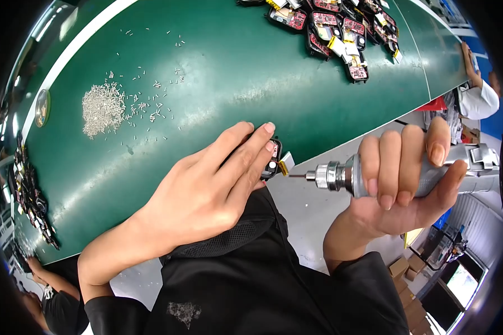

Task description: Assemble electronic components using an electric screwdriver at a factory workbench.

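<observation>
We hold a small black device (272, 163) at the near edge of the green table (218, 67), the fingers of our left hand (215, 178) laid over it and partly hiding it. The fingers of our right hand (405, 170) wrap round a silver power screwdriver (349, 175) out past that edge, its bit pointing toward the device. Loose screws (103, 109) lie heaped toward the table's left edge.

bright light; pale glare streaks the green table (223, 72); straight edges bend toward a black rim
</observation>
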Demonstrator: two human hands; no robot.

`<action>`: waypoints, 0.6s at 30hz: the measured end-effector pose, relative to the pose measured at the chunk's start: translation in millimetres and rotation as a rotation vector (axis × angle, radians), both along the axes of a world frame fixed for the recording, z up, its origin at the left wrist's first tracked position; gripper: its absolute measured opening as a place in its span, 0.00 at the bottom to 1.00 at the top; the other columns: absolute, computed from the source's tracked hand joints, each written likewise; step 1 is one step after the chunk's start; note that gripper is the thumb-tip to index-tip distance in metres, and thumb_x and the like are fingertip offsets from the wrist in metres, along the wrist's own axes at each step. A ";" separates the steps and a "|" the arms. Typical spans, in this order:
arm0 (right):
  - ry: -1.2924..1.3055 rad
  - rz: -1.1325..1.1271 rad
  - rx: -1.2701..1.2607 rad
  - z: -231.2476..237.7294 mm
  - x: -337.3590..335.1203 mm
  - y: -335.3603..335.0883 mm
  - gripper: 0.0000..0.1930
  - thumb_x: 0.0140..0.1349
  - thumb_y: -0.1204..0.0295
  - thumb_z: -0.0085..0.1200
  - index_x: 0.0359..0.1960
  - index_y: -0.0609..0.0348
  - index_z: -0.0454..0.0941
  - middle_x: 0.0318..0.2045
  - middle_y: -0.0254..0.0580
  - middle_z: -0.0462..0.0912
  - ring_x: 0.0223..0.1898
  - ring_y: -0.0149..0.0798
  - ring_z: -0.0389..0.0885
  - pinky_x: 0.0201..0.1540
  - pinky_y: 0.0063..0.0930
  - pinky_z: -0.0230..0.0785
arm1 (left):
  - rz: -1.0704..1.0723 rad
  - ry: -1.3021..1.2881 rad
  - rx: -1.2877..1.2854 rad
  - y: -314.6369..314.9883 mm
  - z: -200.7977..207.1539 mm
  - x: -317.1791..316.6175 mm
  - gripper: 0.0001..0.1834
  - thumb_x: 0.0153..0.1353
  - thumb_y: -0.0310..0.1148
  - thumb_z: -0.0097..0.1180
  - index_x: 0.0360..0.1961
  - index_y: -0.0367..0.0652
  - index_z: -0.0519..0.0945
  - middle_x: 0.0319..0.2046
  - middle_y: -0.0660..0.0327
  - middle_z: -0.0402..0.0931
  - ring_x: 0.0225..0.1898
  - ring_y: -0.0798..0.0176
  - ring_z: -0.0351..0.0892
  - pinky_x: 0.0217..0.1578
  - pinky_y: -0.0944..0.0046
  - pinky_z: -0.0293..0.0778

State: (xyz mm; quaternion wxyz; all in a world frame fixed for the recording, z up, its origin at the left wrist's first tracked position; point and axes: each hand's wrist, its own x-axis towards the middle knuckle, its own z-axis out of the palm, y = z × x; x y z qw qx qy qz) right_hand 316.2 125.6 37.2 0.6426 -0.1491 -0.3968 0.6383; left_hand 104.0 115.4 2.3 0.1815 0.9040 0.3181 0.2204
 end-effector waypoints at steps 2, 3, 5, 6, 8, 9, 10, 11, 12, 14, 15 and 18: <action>-0.068 -0.007 0.043 0.7 0.1 9.5 0.13 0.69 0.60 0.39 0.36 0.56 0.66 0.11 0.28 0.63 0.12 0.25 0.62 0.21 0.23 0.60 | -0.027 0.029 0.186 0.9 -6.0 -2.0 0.24 0.40 0.23 0.62 0.42 0.25 0.76 0.47 0.47 0.74 0.45 0.48 0.75 0.37 0.59 0.79; -0.092 -0.010 0.035 -1.1 -0.6 13.3 0.13 0.69 0.59 0.38 0.35 0.56 0.67 0.11 0.28 0.62 0.13 0.25 0.62 0.22 0.23 0.59 | -0.024 0.030 0.180 1.1 -6.2 -2.0 0.24 0.40 0.23 0.62 0.42 0.25 0.76 0.47 0.47 0.74 0.45 0.48 0.75 0.37 0.59 0.79; -0.118 -0.009 0.022 -5.9 -0.7 18.7 0.14 0.69 0.58 0.37 0.34 0.56 0.67 0.11 0.27 0.62 0.13 0.24 0.62 0.22 0.22 0.59 | -0.042 0.031 0.167 2.0 -5.1 -1.1 0.23 0.40 0.22 0.59 0.42 0.24 0.77 0.48 0.47 0.74 0.46 0.49 0.75 0.38 0.59 0.79; -0.115 0.000 0.013 -8.8 -1.7 20.0 0.15 0.69 0.58 0.36 0.35 0.56 0.67 0.11 0.27 0.62 0.13 0.24 0.62 0.22 0.22 0.58 | -0.040 0.028 0.162 2.2 -4.7 -1.4 0.23 0.40 0.22 0.59 0.42 0.24 0.77 0.48 0.47 0.74 0.46 0.49 0.75 0.38 0.59 0.79; -0.115 0.008 -0.008 -11.9 -3.1 19.5 0.16 0.69 0.57 0.36 0.35 0.56 0.68 0.11 0.27 0.62 0.13 0.24 0.60 0.22 0.22 0.57 | -0.037 0.016 0.159 2.3 -4.7 -0.8 0.22 0.39 0.22 0.57 0.41 0.25 0.77 0.47 0.47 0.75 0.45 0.49 0.76 0.39 0.59 0.79; -0.115 0.014 -0.015 -13.4 -4.1 19.9 0.16 0.69 0.57 0.36 0.35 0.56 0.68 0.11 0.27 0.62 0.13 0.24 0.60 0.22 0.22 0.57 | -0.032 0.016 0.152 2.2 -5.9 -1.7 0.22 0.39 0.22 0.57 0.41 0.25 0.77 0.47 0.47 0.75 0.45 0.49 0.76 0.39 0.59 0.79; -0.124 0.010 -0.015 -14.7 -4.7 20.4 0.15 0.69 0.57 0.36 0.35 0.56 0.68 0.11 0.27 0.62 0.13 0.24 0.60 0.22 0.22 0.57 | -0.030 0.016 0.167 2.2 -7.5 -2.4 0.22 0.39 0.22 0.56 0.41 0.25 0.77 0.47 0.47 0.75 0.45 0.49 0.76 0.39 0.60 0.79; -0.133 0.007 -0.015 -16.5 -5.1 20.6 0.15 0.69 0.57 0.36 0.35 0.56 0.68 0.11 0.27 0.62 0.13 0.24 0.61 0.22 0.22 0.57 | -0.028 0.016 0.182 1.6 -9.0 -2.7 0.22 0.39 0.22 0.56 0.41 0.25 0.78 0.47 0.46 0.75 0.45 0.49 0.76 0.39 0.60 0.79; -0.135 0.009 -0.020 -17.2 -5.1 20.9 0.15 0.69 0.57 0.36 0.35 0.56 0.68 0.11 0.27 0.62 0.13 0.24 0.61 0.22 0.22 0.57 | -0.026 0.014 0.177 1.6 -8.6 -2.3 0.22 0.39 0.22 0.56 0.41 0.25 0.78 0.47 0.46 0.75 0.45 0.49 0.76 0.39 0.60 0.79; -0.129 0.028 -0.018 -19.0 -4.9 21.3 0.15 0.69 0.58 0.36 0.35 0.55 0.68 0.11 0.26 0.63 0.13 0.24 0.61 0.22 0.22 0.57 | -0.011 -0.009 0.142 0.7 -8.7 -0.7 0.22 0.39 0.22 0.57 0.40 0.25 0.78 0.46 0.46 0.76 0.45 0.50 0.76 0.39 0.59 0.79; -0.129 0.030 -0.021 -18.8 -5.0 22.1 0.15 0.69 0.58 0.36 0.35 0.55 0.68 0.11 0.26 0.63 0.13 0.24 0.61 0.22 0.22 0.57 | -0.008 -0.009 0.140 0.8 -9.1 -0.6 0.22 0.39 0.22 0.57 0.40 0.25 0.78 0.46 0.46 0.76 0.45 0.50 0.76 0.39 0.59 0.79; -0.149 0.068 -0.010 -15.4 -5.6 24.5 0.14 0.69 0.58 0.36 0.35 0.55 0.68 0.11 0.26 0.63 0.13 0.24 0.61 0.22 0.22 0.57 | -0.004 -0.037 0.151 2.0 -10.8 -0.4 0.21 0.39 0.22 0.57 0.39 0.25 0.78 0.45 0.47 0.76 0.44 0.49 0.76 0.38 0.59 0.80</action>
